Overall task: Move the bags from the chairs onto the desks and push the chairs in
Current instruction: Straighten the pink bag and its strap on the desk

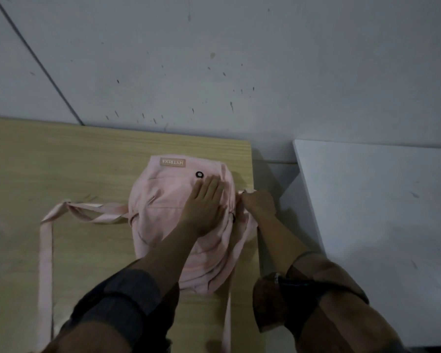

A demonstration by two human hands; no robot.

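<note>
The pink bag (178, 220) lies on the wooden desk (61, 174), toward its three o'clock edge. Left hand (205, 205) presses flat; right hand (257, 203) pinches fabric. Next, likely release and push the chair in.

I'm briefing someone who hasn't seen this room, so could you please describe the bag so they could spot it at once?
Look at the light wooden desk against the grey wall, left of the white desk. Near its right edge lies a pale pink fabric bag, long straps trailing leftward. It is the only thing on the desk, with a small label and black eyelet.
</note>
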